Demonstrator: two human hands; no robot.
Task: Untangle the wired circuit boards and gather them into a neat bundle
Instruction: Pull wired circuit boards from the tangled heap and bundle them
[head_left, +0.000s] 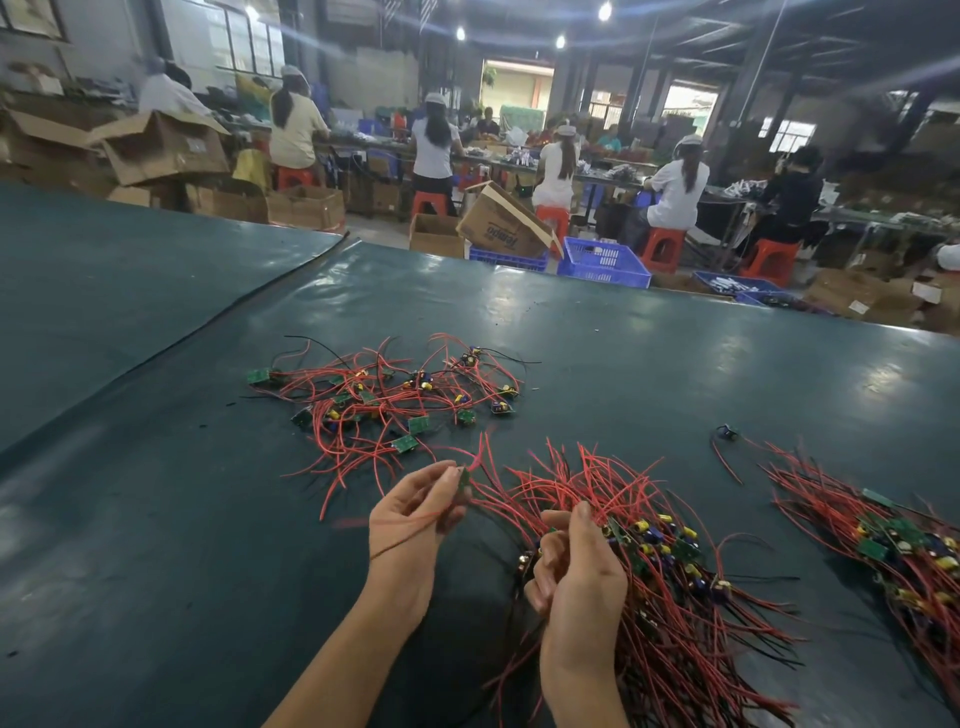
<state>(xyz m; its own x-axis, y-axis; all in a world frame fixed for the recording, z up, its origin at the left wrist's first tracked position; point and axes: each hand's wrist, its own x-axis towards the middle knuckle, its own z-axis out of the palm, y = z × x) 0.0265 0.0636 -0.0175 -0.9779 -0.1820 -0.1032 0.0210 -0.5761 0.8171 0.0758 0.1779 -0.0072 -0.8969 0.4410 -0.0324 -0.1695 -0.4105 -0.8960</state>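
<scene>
A tangled heap of small green circuit boards with red wires (387, 400) lies on the dark green table ahead of me. My left hand (415, 512) pinches one green board (464, 477) by its edge, and a red wire from it loops across my palm. My right hand (574, 569) is closed around a thick bundle of boards and red wires (670, 561), its wires fanning out above and below my fist. A second gathered bundle (893, 540) lies on the table to the right.
A single loose board with a wire (726, 432) lies between the bundles. A seam in the table cover (249, 296) runs diagonally at left. Beyond the table's far edge are blue crates (602, 260), cardboard boxes and seated workers.
</scene>
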